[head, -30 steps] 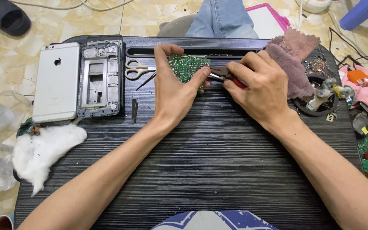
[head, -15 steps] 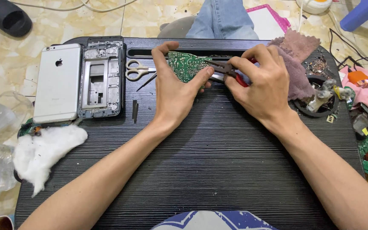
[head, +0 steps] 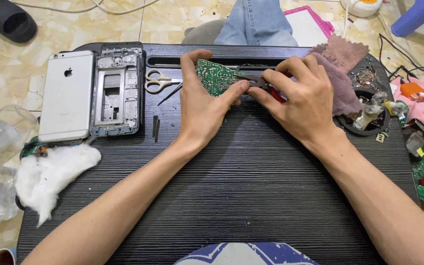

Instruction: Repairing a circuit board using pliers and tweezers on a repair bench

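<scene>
the left hand (head: 203,105) has its grip clamped on a green circuit board (head: 215,76), thumb tip pressing the board's near edge and fingers curled over its far side, holding it tilted just above the black counter (head: 251,196). the right hand (head: 304,100) has its grip closed on a red-handled plier tool (head: 266,84), whose metal tip touches the board's right edge, right beside the left thumb. just left of the left grip lie small scissors (head: 159,81); further left sit a stripped phone frame (head: 116,95) and a silver phone (head: 68,95). just right of the right grip lies a mauve cloth (head: 342,64).
</scene>
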